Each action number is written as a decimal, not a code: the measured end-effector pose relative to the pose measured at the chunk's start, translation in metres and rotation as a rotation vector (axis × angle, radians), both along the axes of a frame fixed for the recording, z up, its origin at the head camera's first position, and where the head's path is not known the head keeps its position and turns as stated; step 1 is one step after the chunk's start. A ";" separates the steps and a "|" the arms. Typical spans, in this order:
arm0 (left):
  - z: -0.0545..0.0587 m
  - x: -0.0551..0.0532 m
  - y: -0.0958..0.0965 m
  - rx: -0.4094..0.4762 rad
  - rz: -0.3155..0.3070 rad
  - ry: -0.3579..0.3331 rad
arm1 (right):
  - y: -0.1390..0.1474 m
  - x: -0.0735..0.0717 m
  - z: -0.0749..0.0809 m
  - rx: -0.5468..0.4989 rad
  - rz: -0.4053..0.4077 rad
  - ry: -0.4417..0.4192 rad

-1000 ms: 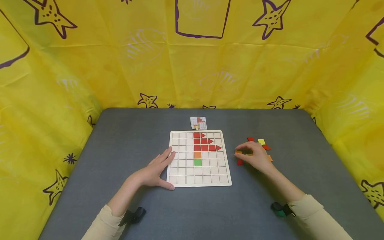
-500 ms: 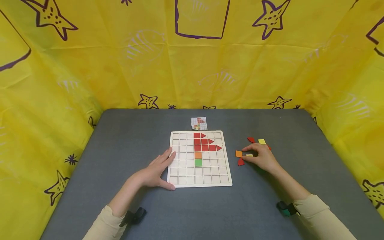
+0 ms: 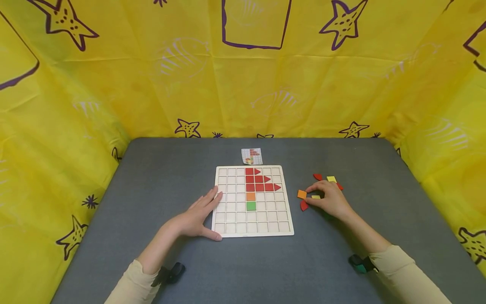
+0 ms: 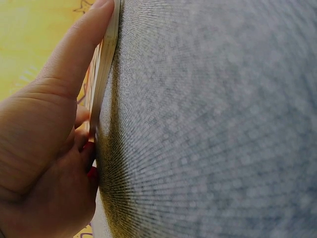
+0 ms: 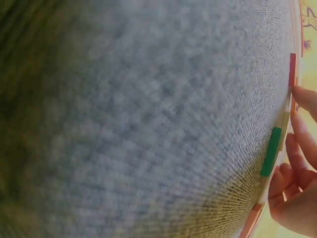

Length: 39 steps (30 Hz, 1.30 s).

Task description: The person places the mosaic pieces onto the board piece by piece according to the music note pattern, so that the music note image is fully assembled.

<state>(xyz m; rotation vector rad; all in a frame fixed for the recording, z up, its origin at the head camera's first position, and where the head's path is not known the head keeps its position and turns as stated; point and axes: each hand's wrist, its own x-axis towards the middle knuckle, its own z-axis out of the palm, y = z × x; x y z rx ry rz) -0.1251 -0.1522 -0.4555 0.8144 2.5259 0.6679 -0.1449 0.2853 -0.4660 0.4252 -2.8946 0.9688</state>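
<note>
My left hand [image 3: 197,215] rests along the left edge of a white grid board [image 3: 231,221], fingertips on its rim and thumb at its lower left corner. On the board sit red square and pointed tiles [image 3: 259,187], one orange square [image 3: 251,196] and one green square [image 3: 251,206]. Right of the board, my right hand [image 3: 330,199] has thumb and index fingertip at the right corners of an orange square tile [image 3: 301,194], pinching it. A rounded red tile [image 3: 304,205] lies just below. In the right wrist view a green tile [image 5: 271,151] lies under the hand.
Near my right hand lie another rounded red tile [image 3: 317,177], a yellow tile [image 3: 331,179], a red tile [image 3: 339,186] partly hidden, and a yellow tile [image 3: 315,196]. A printed pattern card [image 3: 252,156] lies behind the board. Yellow cloth [image 3: 243,93] surrounds the table.
My right hand drew back to the right from the orange tile, then shifted slightly left against it. The orange tile and the rounded red one below moved slightly left. My left hand stayed put.
</note>
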 end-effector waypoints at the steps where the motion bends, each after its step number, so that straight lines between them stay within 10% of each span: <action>1: 0.000 0.000 0.000 -0.001 0.000 -0.001 | -0.001 0.000 0.000 -0.001 0.000 0.009; 15: 0.003 0.001 -0.001 0.000 0.006 -0.013 | -0.039 0.009 0.008 -0.140 -0.013 -0.073; 28: 0.000 0.000 0.000 -0.002 0.004 -0.010 | -0.101 0.019 0.008 -0.173 0.149 -0.145; 39: 0.001 0.001 -0.001 -0.002 0.001 -0.004 | -0.129 0.023 0.003 -0.066 0.294 -0.027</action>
